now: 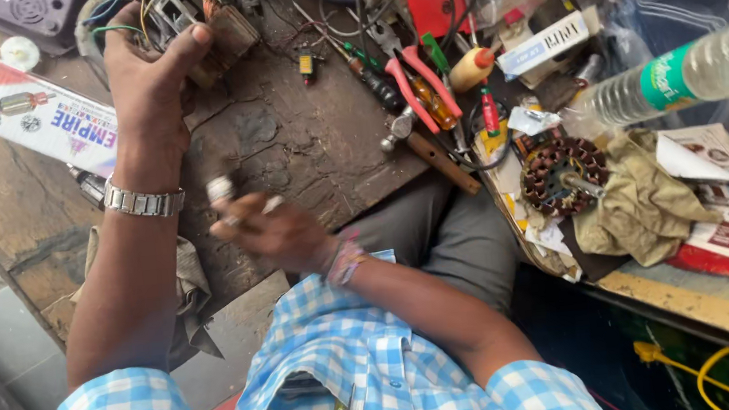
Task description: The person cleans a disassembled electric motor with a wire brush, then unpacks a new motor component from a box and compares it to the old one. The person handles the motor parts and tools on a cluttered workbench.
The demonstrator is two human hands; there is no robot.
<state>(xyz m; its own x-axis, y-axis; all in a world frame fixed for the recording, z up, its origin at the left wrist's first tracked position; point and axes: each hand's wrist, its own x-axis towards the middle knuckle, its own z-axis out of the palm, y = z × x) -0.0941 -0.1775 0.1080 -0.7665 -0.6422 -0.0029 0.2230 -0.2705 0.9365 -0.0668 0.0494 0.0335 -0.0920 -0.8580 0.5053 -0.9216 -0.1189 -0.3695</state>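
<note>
- Nearest you, your right hand (pixel 273 231) is curled over your lap at the worn wooden board (pixel 287 141), fingers loosely bent round a small whitish part (pixel 220 189); motion blur hides exactly what it is and how firmly you have it.
- That part looks light and hard, so it would likely slip from a loose pinch; hold it between fingertips and thumb, low over the board.
- Your left hand (pixel 148 83), steel watch (pixel 144 200) on the wrist, reaches to the board's far edge and is closed around a small electrical assembly (pixel 205 24) trailing coloured wires, thumb pressed on top.
- The assembly looks stiff and fairly heavy for its size, with thin wires that look fragile; grip its solid body, not the wires.
- Left of that wrist lies a long printed carton (pixel 35 112), flat on the bench and just beside your forearm.
- To the right, past the board's edge, red-handled pliers (pixel 414 71) and a screwdriver (pixel 374 75) lie touching in a jumble of tools.
- Farther right, a copper-wound stator ring (pixel 562 177) sits on a crumpled tan rag (pixel 641 205), near a clear plastic bottle (pixel 690 71) lying on its side.
- Beside the rag rests a folded printed leaflet (pixel 719 189), well apart from both hands.
</note>
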